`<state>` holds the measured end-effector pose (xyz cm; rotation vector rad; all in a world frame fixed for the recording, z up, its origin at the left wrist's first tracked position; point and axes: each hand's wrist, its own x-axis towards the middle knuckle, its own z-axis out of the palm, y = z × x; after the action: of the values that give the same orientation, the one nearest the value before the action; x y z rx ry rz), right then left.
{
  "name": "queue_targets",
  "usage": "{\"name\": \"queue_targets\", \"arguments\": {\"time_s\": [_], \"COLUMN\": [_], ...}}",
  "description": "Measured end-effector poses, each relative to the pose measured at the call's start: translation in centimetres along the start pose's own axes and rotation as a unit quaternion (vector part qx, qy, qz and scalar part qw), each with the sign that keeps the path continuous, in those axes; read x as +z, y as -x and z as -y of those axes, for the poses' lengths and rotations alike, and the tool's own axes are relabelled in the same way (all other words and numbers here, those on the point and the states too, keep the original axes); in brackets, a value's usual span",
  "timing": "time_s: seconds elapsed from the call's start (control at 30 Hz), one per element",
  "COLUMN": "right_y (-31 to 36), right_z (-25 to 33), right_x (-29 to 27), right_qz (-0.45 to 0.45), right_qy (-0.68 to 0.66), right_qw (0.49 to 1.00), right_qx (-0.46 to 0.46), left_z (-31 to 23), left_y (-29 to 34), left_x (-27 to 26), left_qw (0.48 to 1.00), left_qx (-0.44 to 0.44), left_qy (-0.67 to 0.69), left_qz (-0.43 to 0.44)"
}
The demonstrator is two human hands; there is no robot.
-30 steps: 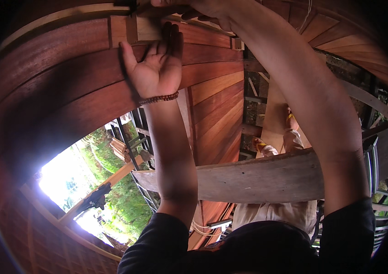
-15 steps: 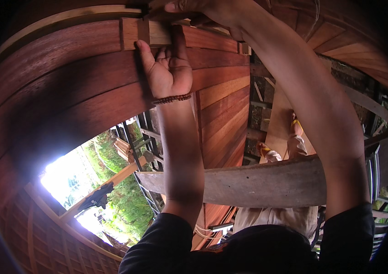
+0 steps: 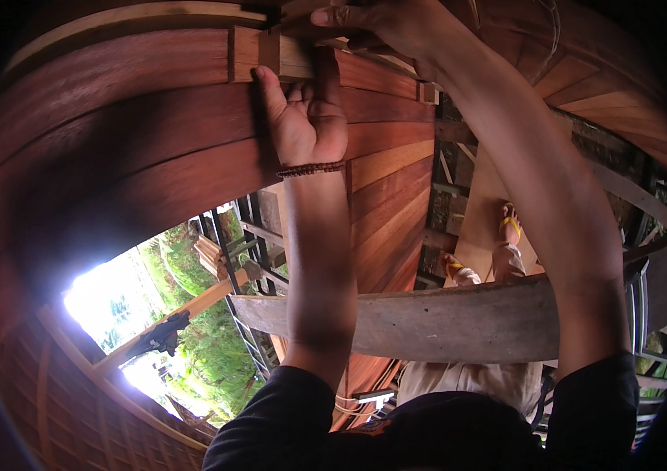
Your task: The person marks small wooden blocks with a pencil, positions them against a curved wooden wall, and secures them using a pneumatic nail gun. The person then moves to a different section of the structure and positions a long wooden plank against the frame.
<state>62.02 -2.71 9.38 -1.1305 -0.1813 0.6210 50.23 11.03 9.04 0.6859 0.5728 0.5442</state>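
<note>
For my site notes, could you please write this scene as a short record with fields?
Left hand: raised at a pale rectangular wooden block, palm toward the camera; grip unclear
Jewellery: reddish-brown beaded bracelet, left wrist
Right hand: near the picture's top edge; grip unclear
Ahead: long reddish-brown wooden boards
Across the middle: long grey wooden plank
Footwear: yellow-strapped sandals
Left background: dark crumpled cloth on a pale wooden beam
</note>
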Motion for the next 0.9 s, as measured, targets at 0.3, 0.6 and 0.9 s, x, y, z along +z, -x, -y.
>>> {"name": "queue_targets", "arguments": {"time_s": [0.3,0.6,0.9], "right_y": [0.8,0.5,0.2], "right_z": [-0.1,1.0,0.8], "right_x": [-0.5,0.0,-0.4], "right_qz": [0.037,0.005,-0.009], "right_qy": [-0.066,0.104,0.083], "right_qw": [0.997,0.994,0.986], "right_qx": [-0.022,0.034,0.145], "left_z": [-0.3,3.8,6.1], "left_y": [1.5,1.5,3.7], "left_x": [0.9,1.3,2.0], "left_qw": [0.995,0.990,0.979], "left_qx": [-0.100,-0.068,-0.127], "left_qy": [0.002,0.090,0.157], "left_qz": [0.013,0.082,-0.019]}}
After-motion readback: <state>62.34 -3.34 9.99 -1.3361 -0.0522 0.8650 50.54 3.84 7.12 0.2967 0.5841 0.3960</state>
